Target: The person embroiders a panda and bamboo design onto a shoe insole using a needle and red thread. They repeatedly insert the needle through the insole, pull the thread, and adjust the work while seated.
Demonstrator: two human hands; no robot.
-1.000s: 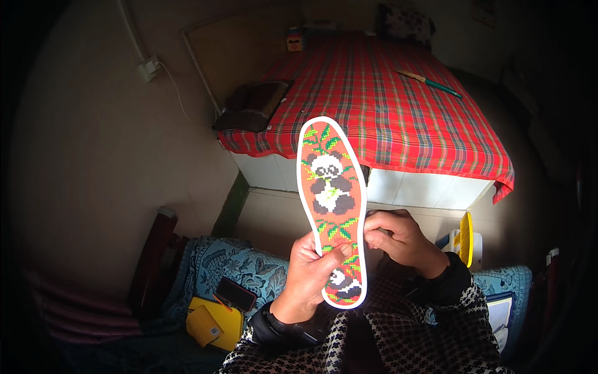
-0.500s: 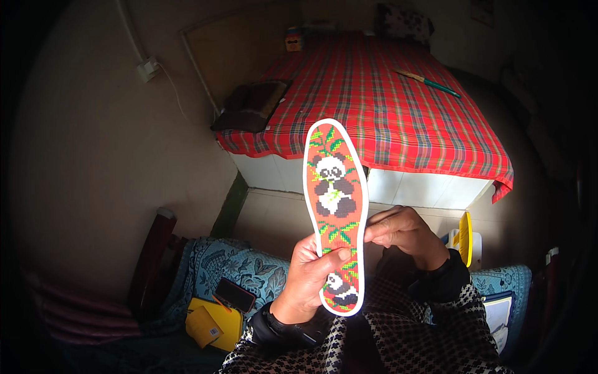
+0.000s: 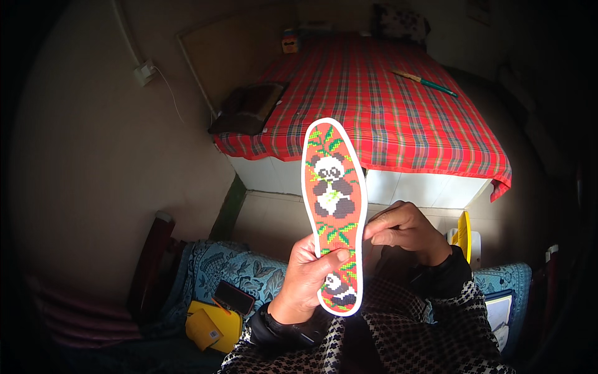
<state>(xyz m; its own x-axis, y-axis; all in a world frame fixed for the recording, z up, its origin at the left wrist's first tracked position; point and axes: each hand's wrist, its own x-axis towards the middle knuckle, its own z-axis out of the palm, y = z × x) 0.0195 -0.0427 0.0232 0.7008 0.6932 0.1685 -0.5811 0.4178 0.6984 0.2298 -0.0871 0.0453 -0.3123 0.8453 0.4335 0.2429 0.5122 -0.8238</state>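
An embroidered shoe insole (image 3: 336, 234) stands nearly upright in front of me, toe end up. Pandas and green bamboo leaves cover its red face, and a white border runs round it. My left hand (image 3: 305, 274) is closed on the lower half, thumb pressed across the front and the other fingers hidden behind. Close against the insole's right edge, my right hand (image 3: 408, 230) has its thumb and fingers pinched together. Whatever sits in that pinch is too small to make out; a faint thin reddish line shows just below it.
Ahead stands a bed with a red plaid cover (image 3: 374, 112), bearing a green-ended stick (image 3: 430, 84) and a dark folded item (image 3: 249, 109). On the blue patterned seat at my left lie a phone (image 3: 234, 297) and yellow booklets (image 3: 215, 324). A yellow object (image 3: 463, 237) is at right.
My right hand has shifted very slightly upward, still pinched beside the insole. The insole and my left hand stay almost in place; the whole view has moved a little.
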